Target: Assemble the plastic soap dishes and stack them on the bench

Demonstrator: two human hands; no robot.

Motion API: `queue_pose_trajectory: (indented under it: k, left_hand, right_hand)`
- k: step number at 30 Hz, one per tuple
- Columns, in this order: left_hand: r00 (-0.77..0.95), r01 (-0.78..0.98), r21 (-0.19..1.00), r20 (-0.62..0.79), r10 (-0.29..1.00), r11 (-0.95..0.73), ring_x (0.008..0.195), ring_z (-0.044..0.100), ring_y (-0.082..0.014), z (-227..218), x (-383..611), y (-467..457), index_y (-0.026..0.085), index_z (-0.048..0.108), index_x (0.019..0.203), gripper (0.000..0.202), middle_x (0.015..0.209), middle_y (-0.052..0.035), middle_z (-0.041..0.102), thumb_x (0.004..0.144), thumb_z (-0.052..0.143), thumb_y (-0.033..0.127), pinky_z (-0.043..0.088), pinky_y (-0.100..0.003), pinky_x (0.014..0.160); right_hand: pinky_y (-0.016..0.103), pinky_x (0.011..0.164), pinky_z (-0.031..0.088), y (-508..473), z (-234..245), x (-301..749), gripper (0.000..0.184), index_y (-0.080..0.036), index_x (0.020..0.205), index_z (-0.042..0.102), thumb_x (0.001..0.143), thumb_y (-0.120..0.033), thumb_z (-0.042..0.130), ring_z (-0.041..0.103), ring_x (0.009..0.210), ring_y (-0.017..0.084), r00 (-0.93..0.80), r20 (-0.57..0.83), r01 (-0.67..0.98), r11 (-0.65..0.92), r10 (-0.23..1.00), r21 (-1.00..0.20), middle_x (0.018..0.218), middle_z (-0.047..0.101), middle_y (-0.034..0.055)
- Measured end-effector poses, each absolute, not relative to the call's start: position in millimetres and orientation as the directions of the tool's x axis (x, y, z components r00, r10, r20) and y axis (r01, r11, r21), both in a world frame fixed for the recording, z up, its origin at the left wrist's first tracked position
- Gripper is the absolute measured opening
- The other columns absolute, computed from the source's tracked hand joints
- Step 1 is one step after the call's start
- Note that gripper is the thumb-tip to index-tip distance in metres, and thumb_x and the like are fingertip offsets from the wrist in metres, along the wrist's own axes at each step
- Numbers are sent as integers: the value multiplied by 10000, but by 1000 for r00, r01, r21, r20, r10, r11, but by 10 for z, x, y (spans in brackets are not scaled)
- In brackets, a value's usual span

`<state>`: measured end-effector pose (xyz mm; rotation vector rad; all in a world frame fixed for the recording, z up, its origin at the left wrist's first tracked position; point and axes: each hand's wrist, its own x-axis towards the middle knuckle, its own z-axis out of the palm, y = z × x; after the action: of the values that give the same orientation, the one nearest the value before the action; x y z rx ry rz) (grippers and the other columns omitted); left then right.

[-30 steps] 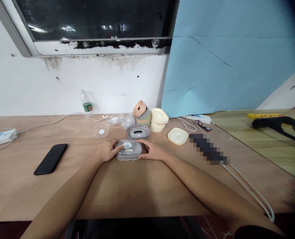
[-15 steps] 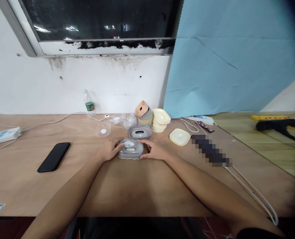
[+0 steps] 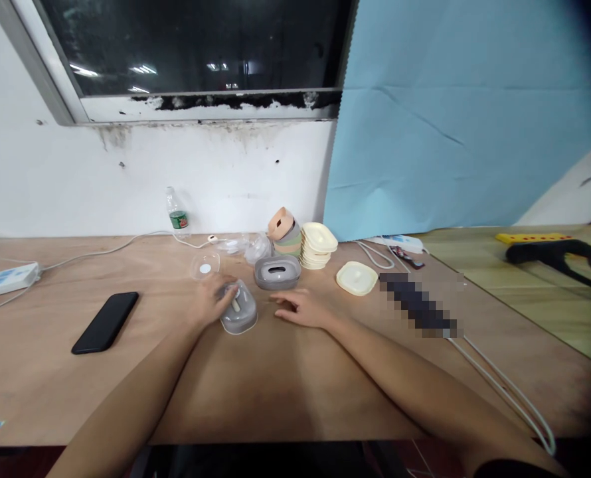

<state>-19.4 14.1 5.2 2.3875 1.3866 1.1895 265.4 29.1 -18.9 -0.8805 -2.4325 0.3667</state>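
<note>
The left hand point(image 3: 210, 301) has its fingers curved over the left side of a grey plastic box with a clear top point(image 3: 238, 309), which sits near the middle of the wooden tabletop point(image 3: 295, 392), a little toward the back edge. The fingertips touch the box, but I cannot tell whether they pinch it. The box lies turned, its long axis running toward the back edge, and a small pale oblong piece shows through the clear top.

The right hand point(image 3: 301, 310) lies open and palm down on the wood, fingers loosely spread, just beside the box and not touching it.

Behind the 2 hands stands a second grey box with an oblong slot point(image 3: 277, 273). To its left lies a clear plastic lid with a white dot point(image 3: 205, 265), and behind it are crumpled clear plastic pieces point(image 3: 258, 249). A stack of peach and green parts point(image 3: 285, 232) and a stack of cream trays point(image 3: 314, 245) stand by the back edge, with 1 cream lid point(image 3: 356, 278) lying to their right.

Farther left are a black smartphone point(image 3: 105, 322), a water bottle point(image 3: 177, 214) at the back edge, and a white power strip point(image 3: 6, 280) at the left edge. A blurred object point(image 3: 418, 305) lies right of the cream lid.
</note>
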Motion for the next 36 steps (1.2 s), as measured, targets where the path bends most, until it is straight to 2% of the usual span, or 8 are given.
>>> queue_pose_trajectory:
  k: [3, 5, 11, 15, 20, 29, 32, 36]
  left_hand:
    - [476, 612, 425, 475, 740, -666, 1017, 598, -216, 112, -97, 81, 212, 654, 1041, 305, 1078, -76, 672, 882, 507, 427, 447, -371, 934]
    - [480, 624, 433, 444, 757, -650, 1030, 596, -226, 119, -63, 85, 212, 653, 1054, 332, 1092, -83, 669, 883, 498, 450, 444, -383, 936]
    - [275, 771, 422, 456, 847, -477, 997, 603, -242, 57, -91, 185, 228, 676, 979, 346, 1041, -74, 685, 879, 469, 487, 445, -389, 906]
    - [97, 868, 395, 461, 882, -302, 1009, 585, -254, 56, -176, 235, 223, 688, 956, 346, 1046, -75, 682, 881, 459, 471, 416, -392, 919]
    - [-56, 906, 398, 452, 890, -145, 1004, 574, -277, 70, -335, 289, 206, 701, 939, 361, 1037, -98, 676, 836, 502, 490, 393, -408, 912]
    - [-181, 932, 364, 449, 875, 7, 1037, 573, -323, 101, -600, 352, 198, 706, 968, 411, 1062, -133, 675, 795, 529, 526, 368, -436, 914]
    - [-244, 936, 337, 419, 875, 100, 1030, 581, -312, 137, -751, 385, 209, 708, 965, 368, 1061, -116, 683, 812, 514, 481, 353, -444, 933]
    - [-345, 919, 332, 421, 839, 211, 1055, 578, -273, 176, -908, 396, 223, 700, 979, 291, 1101, -77, 677, 830, 492, 362, 366, -401, 929]
  right_hand:
    - [285, 701, 489, 340, -169, 2700, 345, -219, 1130, 656, 842, -397, 591, 650, 704, 155, -587, 379, 573, 698, 715, -430, 934, 726, 54]
    - [283, 707, 486, 343, -152, 2705, 310, -213, 1099, 670, 844, -372, 593, 654, 734, 159, -572, 377, 583, 685, 728, -438, 936, 725, 56]
    - [294, 740, 477, 336, -146, 2674, 271, -202, 1062, 682, 843, -339, 599, 656, 815, 178, -570, 389, 571, 689, 724, -445, 929, 721, 62]
    - [276, 697, 464, 345, -147, 2679, 257, -201, 1033, 692, 842, -347, 600, 642, 768, 161, -559, 375, 582, 672, 740, -458, 927, 715, 57]
    - [273, 671, 453, 351, -151, 2686, 252, -197, 1020, 695, 847, -348, 591, 627, 736, 155, -556, 364, 585, 663, 748, -467, 916, 711, 55]
    - [285, 686, 455, 355, -152, 2675, 257, -185, 1000, 696, 849, -357, 580, 627, 761, 169, -554, 360, 570, 657, 751, -494, 902, 706, 66]
    - [282, 688, 449, 353, -151, 2676, 254, -190, 1003, 694, 850, -356, 578, 622, 765, 167, -553, 350, 579, 651, 756, -491, 920, 704, 64]
    - [281, 684, 442, 354, -150, 2679, 249, -201, 1004, 692, 851, -360, 577, 614, 761, 167, -551, 331, 595, 639, 766, -488, 915, 700, 57]
